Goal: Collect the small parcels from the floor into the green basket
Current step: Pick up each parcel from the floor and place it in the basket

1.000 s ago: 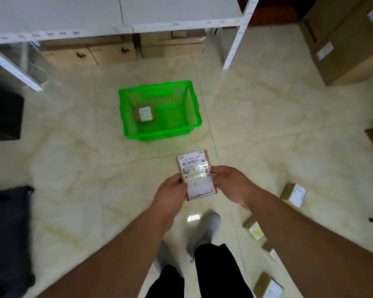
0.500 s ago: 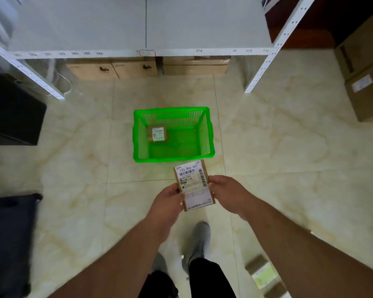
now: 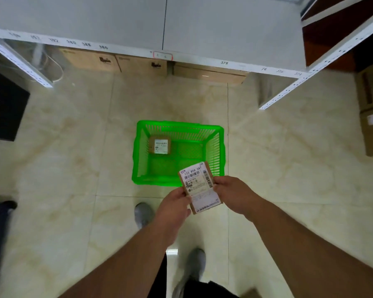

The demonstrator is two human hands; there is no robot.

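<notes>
Nearest: two grey shoes [image 3: 195,267] on pale tile floor [image 3: 58,190], forearms reaching fwd. L hand [image 3: 175,203] and R hand [image 3: 232,193] both clamped on one small parcel [image 3: 199,187], held in air btwn them. L fingers pinch its lower-left edge, R fingers grip its right edge, so parcel sits btwn the two grips w/ its label side up toward camera. Long axis runs near-to-far, far end tipped slightly left; far end overlaps near-right rim of green basket [image 3: 139,160] in view. Basket sits on floor just past the hands. Inside, far-left corner, a second parcel [image 3: 159,145] lies flat, label up. Beyond: cardboard boxes [image 3: 142,64] under a white shelf [image 3: 202,29].
</notes>
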